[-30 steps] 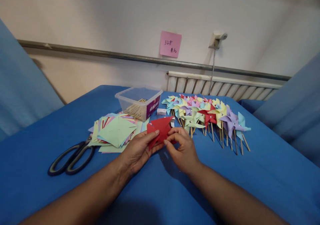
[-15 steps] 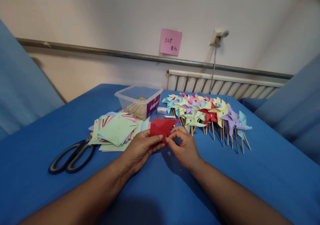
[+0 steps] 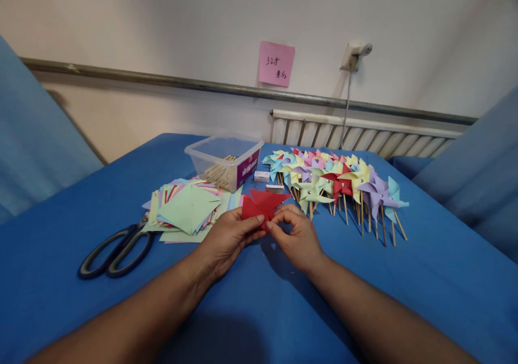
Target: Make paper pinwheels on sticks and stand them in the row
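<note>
A: Nearest us, we have the left hand (image 3: 226,240) and right hand (image 3: 297,237) together at the table's centre, both pinching the red paper (image 3: 262,204), its points folded up; it seems unpinned, though our fingers hide the middle.

B: So we judge this one as half made. At ten o'clock of our hands lies the stack of cut squares (image 3: 186,210), plenty left, with the scissors (image 3: 115,250) at nine.

A: Farther, at one to two o'clock, the finished pinwheels (image 3: 335,183) lie in a row on sticks. At twelve, the plastic box (image 3: 224,161) holds more sticks.
</note>
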Demonstrator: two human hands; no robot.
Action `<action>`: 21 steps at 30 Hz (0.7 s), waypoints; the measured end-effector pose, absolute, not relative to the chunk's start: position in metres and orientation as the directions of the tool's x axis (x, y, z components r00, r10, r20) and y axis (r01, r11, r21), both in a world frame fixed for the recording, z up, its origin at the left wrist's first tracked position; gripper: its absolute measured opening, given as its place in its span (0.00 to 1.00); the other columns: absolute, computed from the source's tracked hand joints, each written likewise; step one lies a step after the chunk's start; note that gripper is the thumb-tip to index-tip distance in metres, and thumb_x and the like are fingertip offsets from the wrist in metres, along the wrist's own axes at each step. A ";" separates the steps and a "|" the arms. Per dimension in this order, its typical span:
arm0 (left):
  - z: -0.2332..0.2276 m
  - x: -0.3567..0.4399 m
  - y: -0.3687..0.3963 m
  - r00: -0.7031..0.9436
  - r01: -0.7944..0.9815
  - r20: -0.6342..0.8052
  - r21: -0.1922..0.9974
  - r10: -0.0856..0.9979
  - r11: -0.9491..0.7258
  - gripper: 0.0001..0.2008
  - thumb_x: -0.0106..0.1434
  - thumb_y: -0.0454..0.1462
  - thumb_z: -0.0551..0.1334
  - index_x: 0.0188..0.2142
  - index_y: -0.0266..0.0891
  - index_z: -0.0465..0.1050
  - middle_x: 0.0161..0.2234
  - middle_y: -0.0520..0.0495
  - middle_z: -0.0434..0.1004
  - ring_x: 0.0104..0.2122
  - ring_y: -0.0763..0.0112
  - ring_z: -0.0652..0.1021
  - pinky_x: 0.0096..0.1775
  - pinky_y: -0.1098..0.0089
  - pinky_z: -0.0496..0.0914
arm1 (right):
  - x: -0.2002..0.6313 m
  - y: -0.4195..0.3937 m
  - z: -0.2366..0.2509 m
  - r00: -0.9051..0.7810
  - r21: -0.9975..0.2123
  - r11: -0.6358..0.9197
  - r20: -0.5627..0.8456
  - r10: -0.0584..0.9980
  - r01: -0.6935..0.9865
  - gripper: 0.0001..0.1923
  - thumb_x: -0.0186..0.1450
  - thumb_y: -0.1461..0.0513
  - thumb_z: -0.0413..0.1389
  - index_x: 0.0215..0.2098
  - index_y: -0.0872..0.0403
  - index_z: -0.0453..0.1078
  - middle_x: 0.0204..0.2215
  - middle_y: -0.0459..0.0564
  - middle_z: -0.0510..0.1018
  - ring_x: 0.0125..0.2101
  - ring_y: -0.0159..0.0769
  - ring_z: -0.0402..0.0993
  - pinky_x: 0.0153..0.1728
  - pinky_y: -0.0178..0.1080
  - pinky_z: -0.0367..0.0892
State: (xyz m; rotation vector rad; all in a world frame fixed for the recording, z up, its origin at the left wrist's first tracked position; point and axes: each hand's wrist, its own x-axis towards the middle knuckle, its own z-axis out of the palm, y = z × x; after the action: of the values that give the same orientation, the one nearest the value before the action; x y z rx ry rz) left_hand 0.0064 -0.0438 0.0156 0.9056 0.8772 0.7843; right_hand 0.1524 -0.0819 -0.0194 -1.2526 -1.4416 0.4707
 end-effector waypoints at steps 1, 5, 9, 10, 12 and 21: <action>0.016 0.006 -0.044 0.419 -0.196 -0.289 0.897 0.861 0.397 0.13 0.51 0.34 0.69 0.38 0.34 0.76 0.35 0.44 0.81 0.32 0.73 0.78 0.36 0.74 0.71 | 0.152 -0.082 -0.020 0.181 -0.838 0.360 0.462 0.868 0.411 0.04 0.57 0.64 0.59 0.24 0.53 0.70 0.31 0.47 0.73 0.37 0.36 0.71 0.41 0.41 0.65; 0.019 0.005 -0.042 0.414 -0.199 -0.263 0.908 0.871 0.369 0.15 0.52 0.35 0.68 0.40 0.34 0.75 0.36 0.42 0.81 0.33 0.69 0.78 0.38 0.70 0.72 | 0.158 -0.080 -0.019 0.317 -0.920 0.318 0.380 0.869 0.231 0.11 0.57 0.60 0.60 0.38 0.53 0.69 0.38 0.50 0.75 0.40 0.38 0.71 0.42 0.42 0.66; 0.018 0.002 -0.038 0.446 -0.125 -0.268 0.926 0.854 0.356 0.15 0.52 0.36 0.67 0.40 0.32 0.75 0.36 0.41 0.81 0.33 0.65 0.79 0.38 0.68 0.72 | 0.170 -0.078 -0.011 0.401 -0.964 0.266 0.236 0.885 -0.019 0.18 0.59 0.53 0.58 0.44 0.52 0.67 0.43 0.53 0.75 0.44 0.40 0.71 0.43 0.43 0.67; 0.018 0.001 -0.038 0.452 -0.093 -0.274 0.932 0.849 0.350 0.14 0.52 0.36 0.67 0.39 0.32 0.76 0.34 0.41 0.81 0.31 0.66 0.79 0.36 0.69 0.71 | 0.172 -0.077 -0.009 0.390 -0.964 0.259 0.218 0.895 -0.055 0.17 0.59 0.52 0.58 0.43 0.52 0.68 0.42 0.52 0.75 0.44 0.40 0.71 0.44 0.42 0.66; 0.017 0.000 -0.038 0.465 -0.025 -0.281 0.944 0.839 0.330 0.13 0.51 0.36 0.68 0.37 0.32 0.76 0.30 0.43 0.80 0.27 0.68 0.78 0.32 0.71 0.70 | 0.175 -0.076 -0.006 0.338 -0.965 0.236 0.187 0.923 -0.111 0.18 0.58 0.51 0.58 0.41 0.53 0.69 0.39 0.51 0.77 0.41 0.39 0.73 0.43 0.42 0.66; 0.021 0.002 -0.046 0.543 0.125 -0.220 0.976 0.810 0.180 0.07 0.46 0.35 0.67 0.28 0.37 0.76 0.24 0.50 0.78 0.27 0.65 0.76 0.28 0.72 0.66 | 0.163 -0.083 -0.008 -0.049 -0.980 0.027 0.038 0.998 -0.196 0.18 0.49 0.57 0.66 0.35 0.51 0.69 0.28 0.43 0.78 0.27 0.33 0.73 0.29 0.35 0.68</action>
State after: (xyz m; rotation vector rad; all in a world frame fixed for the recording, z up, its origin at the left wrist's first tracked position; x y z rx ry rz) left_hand 0.0017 -0.0459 0.0207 1.3247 0.9072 0.5921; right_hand 0.1628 -0.0826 -0.0083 -1.0142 -1.1154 1.3099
